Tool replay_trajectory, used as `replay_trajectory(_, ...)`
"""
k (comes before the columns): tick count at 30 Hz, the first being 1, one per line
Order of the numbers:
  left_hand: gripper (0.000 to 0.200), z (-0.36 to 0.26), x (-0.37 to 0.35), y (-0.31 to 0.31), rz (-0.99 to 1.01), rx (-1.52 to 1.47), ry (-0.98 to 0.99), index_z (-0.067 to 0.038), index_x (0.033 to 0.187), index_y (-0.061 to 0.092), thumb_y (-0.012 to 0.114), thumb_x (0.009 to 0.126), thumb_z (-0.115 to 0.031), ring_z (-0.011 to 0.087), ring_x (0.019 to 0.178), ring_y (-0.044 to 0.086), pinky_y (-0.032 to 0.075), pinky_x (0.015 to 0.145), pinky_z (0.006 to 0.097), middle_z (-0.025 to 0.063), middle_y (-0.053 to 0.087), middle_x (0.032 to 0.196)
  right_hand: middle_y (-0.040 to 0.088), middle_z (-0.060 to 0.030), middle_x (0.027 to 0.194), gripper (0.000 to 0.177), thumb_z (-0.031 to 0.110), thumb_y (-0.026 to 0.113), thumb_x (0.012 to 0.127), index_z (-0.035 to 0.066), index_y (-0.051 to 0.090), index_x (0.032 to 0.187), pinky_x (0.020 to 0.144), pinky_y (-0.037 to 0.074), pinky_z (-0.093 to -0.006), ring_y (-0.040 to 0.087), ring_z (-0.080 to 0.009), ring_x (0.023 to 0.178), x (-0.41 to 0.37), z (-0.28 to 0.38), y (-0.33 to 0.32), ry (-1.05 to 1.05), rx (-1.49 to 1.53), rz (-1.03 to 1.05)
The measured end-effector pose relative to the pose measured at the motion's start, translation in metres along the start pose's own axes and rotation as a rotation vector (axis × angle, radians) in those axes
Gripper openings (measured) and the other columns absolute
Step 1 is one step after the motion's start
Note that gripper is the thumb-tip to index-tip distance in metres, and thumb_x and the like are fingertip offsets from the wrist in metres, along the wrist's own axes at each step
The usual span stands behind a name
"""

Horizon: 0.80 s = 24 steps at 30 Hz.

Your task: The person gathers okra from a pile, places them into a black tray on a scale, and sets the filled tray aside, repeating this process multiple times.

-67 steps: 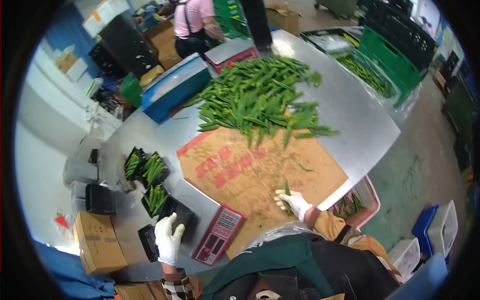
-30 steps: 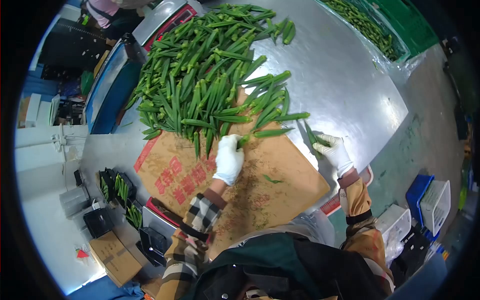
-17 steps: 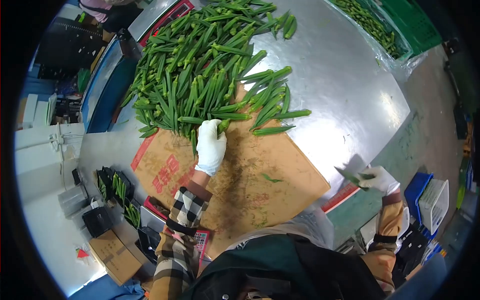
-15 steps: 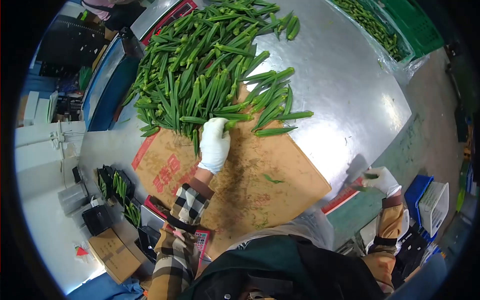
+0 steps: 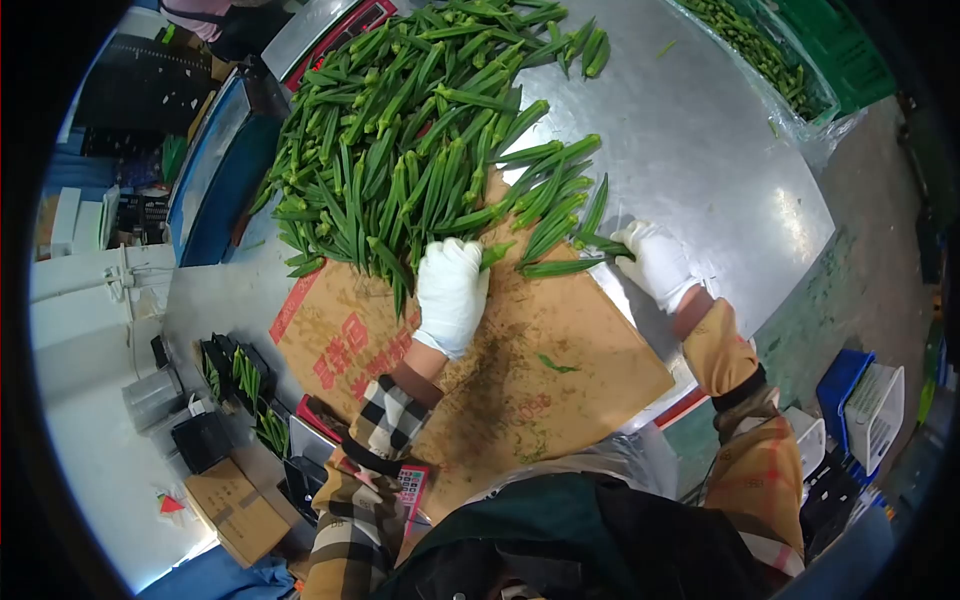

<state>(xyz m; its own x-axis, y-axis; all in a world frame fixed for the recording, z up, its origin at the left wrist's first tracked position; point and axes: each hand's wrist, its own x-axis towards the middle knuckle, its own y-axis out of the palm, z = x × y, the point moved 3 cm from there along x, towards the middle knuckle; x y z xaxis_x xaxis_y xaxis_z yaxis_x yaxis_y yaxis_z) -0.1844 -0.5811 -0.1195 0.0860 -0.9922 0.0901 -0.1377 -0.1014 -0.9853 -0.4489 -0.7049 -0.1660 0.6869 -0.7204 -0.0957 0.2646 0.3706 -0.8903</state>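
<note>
A large heap of green okra (image 5: 390,150) lies on a metal table (image 5: 740,180) and over the upper edge of a stained cardboard sheet (image 5: 560,350). My left hand (image 5: 450,295), in a white glove, is closed at the lower edge of the heap, with an okra pod (image 5: 495,254) sticking out of its right side. My right hand (image 5: 655,262), also gloved in white, has its fingers pinched at the end of another okra pod (image 5: 598,243), right of the heap. Several loose pods lie between the two hands.
A green crate (image 5: 835,50) lined with plastic and full of okra stands at the upper right. Black trays (image 5: 225,365) with okra and a cardboard box (image 5: 237,512) are at the lower left. Blue and white baskets (image 5: 872,415) stand lower right. Part of a person (image 5: 235,25) shows at top left.
My right hand has come in from the lower right to the loose pods and closed at one. My left hand has shifted slightly right, with a pod still in it.
</note>
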Motion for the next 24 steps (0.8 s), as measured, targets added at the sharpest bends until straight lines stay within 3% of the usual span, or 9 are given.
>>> replay_trajectory(3, 0.037, 0.006, 0.020, -0.012, -0.212, -0.154, 0.083, -0.009, 0.108, 0.060, 0.074, 0.075, -0.001, 0.0328, 0.096, 0.055, 0.045, 0.080, 0.0438, 0.0108, 0.058, 0.097, 0.063, -0.0111, 0.093, 0.027, 0.012, 0.070, 0.074, 0.008, 0.068, 0.101, 0.080, 0.051, -0.0421, 0.060, -0.0325, 0.093, 0.004, 0.035, -0.016, -0.028, 0.079, -0.109)
replay_trajectory(4, 0.030, 0.003, 0.030, -0.010, -0.217, -0.137, 0.075, -0.009, 0.103, 0.059, 0.071, 0.077, -0.003, 0.0322, 0.096, 0.057, 0.045, 0.080, 0.0434, 0.0103, 0.059, 0.095, 0.063, -0.0098, 0.093, 0.026, 0.014, 0.067, 0.076, 0.009, 0.066, 0.101, 0.078, 0.051, -0.0424, 0.061, -0.0323, 0.090, 0.007, 0.046, -0.008, -0.192, 0.131, -0.216)
replay_trajectory(8, 0.014, 0.005, 0.043, 0.032, -0.116, 0.229, 0.105, -0.010, 0.092, 0.056, 0.064, 0.080, -0.008, 0.0326, 0.087, 0.059, 0.045, 0.078, 0.0435, 0.0094, 0.061, 0.087, 0.060, -0.0101, 0.089, 0.032, 0.011, 0.069, 0.072, 0.005, 0.062, 0.103, 0.076, 0.053, -0.0392, 0.061, -0.0282, 0.089, 0.007, 0.077, 0.046, -0.284, -0.211, 0.005)
replay_trajectory(11, 0.012, 0.017, 0.036, 0.034, -0.043, 0.160, 0.026, -0.010, 0.093, 0.055, 0.063, 0.083, -0.012, 0.0298, 0.084, 0.059, 0.045, 0.078, 0.0434, 0.0099, 0.060, 0.084, 0.059, -0.0105, 0.091, 0.036, 0.011, 0.070, 0.071, 0.004, 0.063, 0.106, 0.075, 0.053, -0.0385, 0.060, -0.0279, 0.089, 0.000, 0.074, 0.051, -0.205, -0.192, -0.004)
replay_trajectory(12, 0.025, 0.020, 0.033, 0.030, -0.069, 0.016, -0.012, -0.008, 0.101, 0.058, 0.068, 0.078, -0.006, 0.0324, 0.084, 0.060, 0.047, 0.080, 0.0437, 0.0115, 0.063, 0.088, 0.059, -0.0103, 0.093, 0.037, 0.010, 0.070, 0.071, 0.004, 0.064, 0.107, 0.075, 0.053, -0.0388, 0.060, -0.0282, 0.089, -0.007, 0.065, 0.041, -0.177, -0.095, -0.055)
replay_trajectory(15, 0.034, -0.011, 0.048, 0.002, -0.116, -0.512, -0.218, -0.006, 0.108, 0.061, 0.068, 0.076, 0.004, 0.0340, 0.092, 0.064, 0.051, 0.079, 0.0431, 0.0138, 0.067, 0.093, 0.059, -0.0090, 0.096, 0.041, 0.007, 0.070, 0.068, 0.008, 0.067, 0.110, 0.076, 0.053, -0.0395, 0.059, -0.0295, 0.094, 0.009, 0.037, -0.009, -0.063, -0.015, -0.156)
replay_trajectory(16, 0.043, -0.024, 0.051, 0.001, -0.134, -0.534, -0.155, -0.006, 0.115, 0.061, 0.067, 0.075, 0.008, 0.0350, 0.098, 0.065, 0.053, 0.083, 0.0412, 0.0162, 0.068, 0.103, 0.060, -0.0082, 0.099, 0.039, 0.005, 0.071, 0.067, 0.009, 0.067, 0.106, 0.081, 0.052, -0.0404, 0.057, -0.0305, 0.099, 0.020, 0.031, -0.016, -0.026, -0.001, -0.167)
replay_trajectory(19, 0.034, -0.060, 0.051, 0.041, -0.001, -0.468, -0.132, -0.006, 0.112, 0.062, 0.067, 0.079, -0.001, 0.0361, 0.096, 0.062, 0.051, 0.085, 0.0426, 0.0154, 0.066, 0.099, 0.060, -0.0084, 0.101, 0.037, 0.005, 0.072, 0.067, 0.007, 0.066, 0.103, 0.086, 0.050, -0.0414, 0.057, -0.0313, 0.098, 0.046, 0.015, -0.006, -0.360, -0.030, -0.261)
replay_trajectory(24, 0.021, -0.071, 0.040, 0.060, -0.048, -0.091, 0.021, -0.009, 0.102, 0.056, 0.062, 0.082, -0.008, 0.0307, 0.082, 0.059, 0.050, 0.071, 0.0413, 0.0112, 0.058, 0.092, 0.066, -0.0107, 0.095, 0.039, 0.014, 0.076, 0.069, 0.009, 0.064, 0.106, 0.086, 0.051, -0.0419, 0.061, -0.0314, 0.099, 0.022, 0.005, -0.013, -0.118, -0.174, 0.015)
